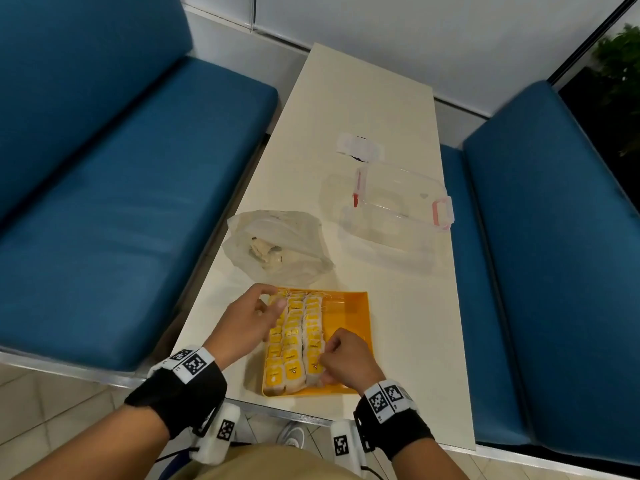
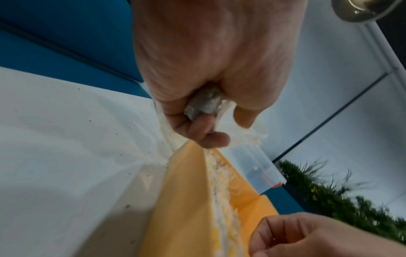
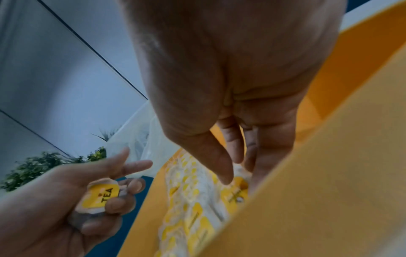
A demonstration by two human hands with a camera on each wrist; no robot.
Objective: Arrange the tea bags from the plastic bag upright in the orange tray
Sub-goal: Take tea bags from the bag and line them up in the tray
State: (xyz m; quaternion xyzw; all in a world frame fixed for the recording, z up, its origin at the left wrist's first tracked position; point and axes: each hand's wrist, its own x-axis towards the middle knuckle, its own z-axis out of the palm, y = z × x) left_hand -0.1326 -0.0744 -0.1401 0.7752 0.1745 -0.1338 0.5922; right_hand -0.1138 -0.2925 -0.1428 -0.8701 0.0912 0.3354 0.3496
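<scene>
An orange tray [image 1: 349, 313] sits at the near table edge, with three rows of yellow-tagged tea bags [image 1: 294, 341] standing in its left part. My left hand [image 1: 263, 306] hovers over the tray's far left corner, and its curled fingers hold a tea bag [image 3: 98, 194] with a yellow "TEA" tag. That hand's forefinger and thumb stick out. Over the near end of the right row, my right hand [image 1: 332, 358] pinches a standing tea bag [image 3: 238, 175] between thumb and fingers. The crumpled plastic bag [image 1: 277, 247] lies just beyond the tray with a few bags inside.
A clear plastic container [image 1: 398, 209] with red clips stands at the right of the table. A small white packet [image 1: 358, 147] lies farther back. Blue padded benches [image 1: 121, 185] flank the narrow table. The tray's right part is bare.
</scene>
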